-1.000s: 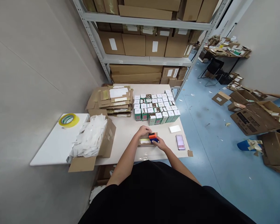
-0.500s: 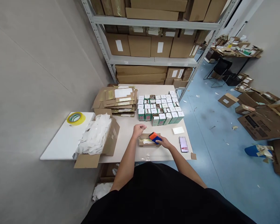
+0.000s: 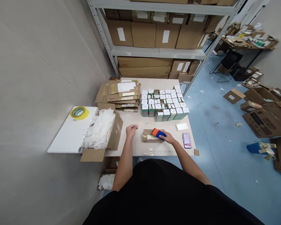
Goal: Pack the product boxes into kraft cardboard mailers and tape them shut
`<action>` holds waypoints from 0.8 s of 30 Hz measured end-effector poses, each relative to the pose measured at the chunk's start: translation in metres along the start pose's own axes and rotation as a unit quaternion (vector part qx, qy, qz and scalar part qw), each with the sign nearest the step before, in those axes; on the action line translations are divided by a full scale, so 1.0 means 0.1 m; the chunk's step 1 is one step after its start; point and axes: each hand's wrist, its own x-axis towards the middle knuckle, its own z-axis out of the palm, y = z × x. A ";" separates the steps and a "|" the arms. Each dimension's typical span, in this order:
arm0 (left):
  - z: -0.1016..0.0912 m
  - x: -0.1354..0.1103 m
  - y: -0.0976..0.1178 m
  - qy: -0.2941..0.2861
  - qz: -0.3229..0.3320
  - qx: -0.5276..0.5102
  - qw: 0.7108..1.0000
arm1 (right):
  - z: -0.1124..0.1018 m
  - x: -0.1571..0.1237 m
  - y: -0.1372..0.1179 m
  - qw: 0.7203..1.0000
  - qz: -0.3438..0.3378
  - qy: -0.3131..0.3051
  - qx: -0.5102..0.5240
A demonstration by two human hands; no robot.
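Now the left hand (image 3: pixel 131 131) has lifted clear of the flat brown cardboard packet (image 3: pixel 148 136), and sits on the bare desk (image 3: pixel 128 147) just left of it, near the front edge. Its fingers are loosely curled, slightly apart, and close on nothing. The right hand (image 3: pixel 169 137) stays on the rectangular orange-and-blue block (image 3: pixel 158 133), its fingers clamped over the blue end. That block lies on the right part of the packet, tilted slightly, and the packet lies flat near the middle of the desk's front edge, with a pale yellow label on its top.

Behind them, toward the back edge, stands a tight grid of green-and-white cartons (image 3: pixel 165 106), with a pile of flattened tan cardboard sleeves (image 3: pixel 118 95) at the back left. A plain white card (image 3: pixel 182 126) and a pixel-blurred printed card (image 3: pixel 186 140) lie near the right edge. Off the left edge, an open brown carton stuffed with white wrapping (image 3: pixel 100 134) sits on a white board (image 3: pixel 70 134), with a yellow roll of packing tape (image 3: pixel 79 113) on the board's far corner. Grey steel shelving (image 3: pixel 158 53) with stacked brown cartons rises beyond the back edge.
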 end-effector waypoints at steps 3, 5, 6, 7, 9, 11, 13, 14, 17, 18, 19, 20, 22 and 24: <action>-0.02 -0.03 -0.20 0.028 -0.046 -0.010 0.999 | 0.05 0.04 -0.06 0.999 0.020 0.029 -0.034; -0.03 -0.04 -0.36 0.036 -0.081 -0.028 0.996 | 0.08 0.06 -0.09 0.997 0.034 0.045 -0.047; -0.03 -0.05 -0.44 0.038 -0.102 -0.042 0.993 | 0.10 0.08 -0.10 0.997 0.037 0.051 -0.051; -0.03 -0.05 -0.51 0.040 -0.123 -0.057 0.990 | 0.11 0.09 -0.11 0.996 0.039 0.055 -0.055; -0.03 -0.04 -0.65 0.041 -0.163 -0.083 0.982 | 0.13 0.12 -0.12 0.996 0.037 0.054 -0.065; -0.02 -0.02 -0.76 0.039 -0.193 -0.095 0.976 | 0.14 0.15 -0.13 0.995 0.037 0.049 -0.077; 0.00 0.01 -0.85 0.034 -0.216 -0.100 0.971 | 0.14 0.17 -0.14 0.994 0.040 0.046 -0.088; 0.02 0.03 -0.90 0.030 -0.227 -0.103 0.968 | 0.14 0.18 -0.15 0.994 0.043 0.045 -0.092; 0.07 0.08 -1.01 0.020 -0.254 -0.110 0.961 | 0.13 0.19 -0.19 0.993 0.054 0.037 -0.100; 0.09 0.09 -1.05 0.016 -0.262 -0.111 0.959 | 0.13 0.19 -0.21 0.992 0.058 0.033 -0.104; 0.10 0.10 -1.08 0.013 -0.268 -0.112 0.957 | 0.13 0.19 -0.23 0.992 0.062 0.030 -0.110; 0.11 0.11 -1.11 0.009 -0.273 -0.112 0.955 | 0.13 0.18 -0.25 0.991 0.066 0.026 -0.117; 0.14 0.11 -1.17 0.003 -0.280 -0.111 0.954 | 0.13 0.17 -0.28 0.989 0.075 0.021 -0.130; 0.17 0.10 -1.23 -0.002 -0.284 -0.107 0.953 | 0.13 0.16 -0.30 0.987 0.080 0.018 -0.136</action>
